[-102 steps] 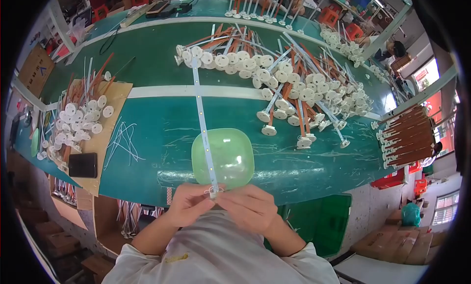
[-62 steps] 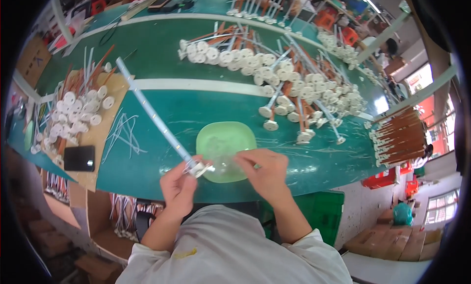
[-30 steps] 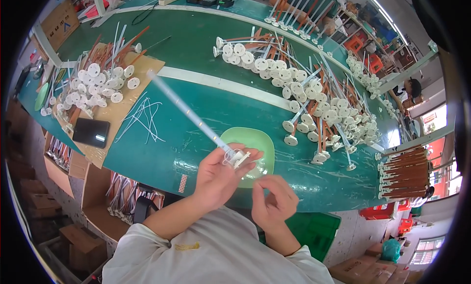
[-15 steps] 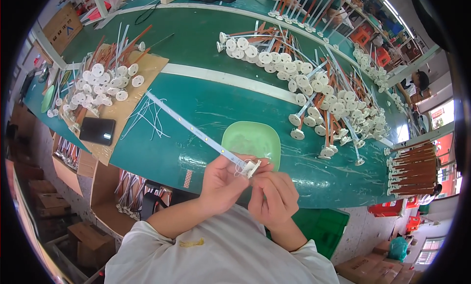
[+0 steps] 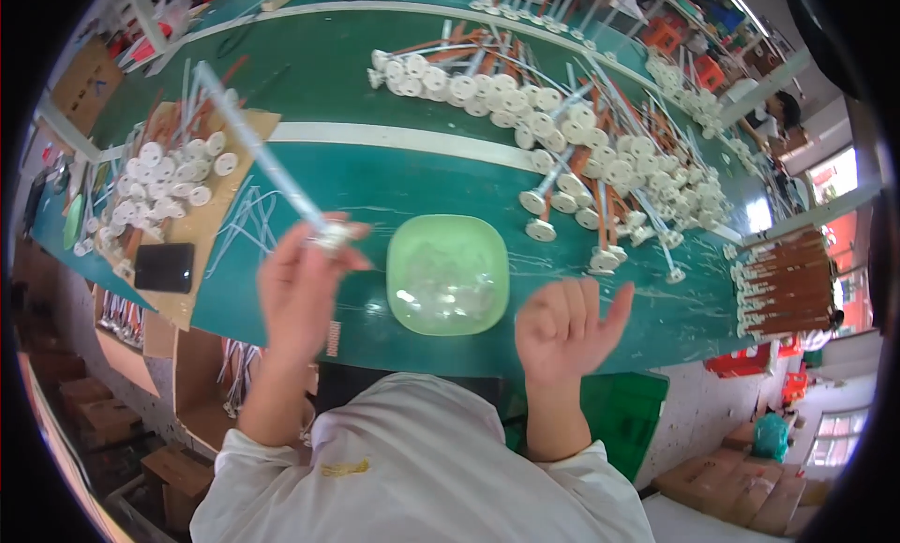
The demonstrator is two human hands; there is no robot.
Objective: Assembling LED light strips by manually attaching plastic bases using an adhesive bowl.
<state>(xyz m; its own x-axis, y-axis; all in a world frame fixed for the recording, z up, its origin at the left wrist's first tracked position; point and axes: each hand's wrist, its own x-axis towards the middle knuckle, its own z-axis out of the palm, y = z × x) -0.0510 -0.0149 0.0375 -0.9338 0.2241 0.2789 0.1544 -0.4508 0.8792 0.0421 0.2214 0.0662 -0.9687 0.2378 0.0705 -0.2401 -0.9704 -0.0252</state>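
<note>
In my left hand (image 5: 302,285) is a lamp strip (image 5: 258,149) with a white round base (image 5: 334,235); the fingers close round the base end. The long, pale strip tilts up to the far left, above the cardboard sheet. My right hand (image 5: 565,332) is raised near the bench's front edge, palm up, fingers loosely curled and thumb spread apart. Nothing shows in it. Between the hands stands a light green square bowl (image 5: 448,226) with small clear or pale contents, too blurred to name. Several loose white cords (image 5: 246,226) lie left of my left hand.
Strips with round white bases are heaped at the right (image 5: 614,163) and on a cardboard sheet (image 5: 192,290) at the left. A black phone (image 5: 164,267) rests on that sheet. A row of brown strips (image 5: 787,280) lies far right. Open boxes (image 5: 192,379) stand below the bench's left side.
My hands have parted. The left has carried the lamp strip left and upward; the right has let go of its base and moved right. The green bowl is now uncovered.
</note>
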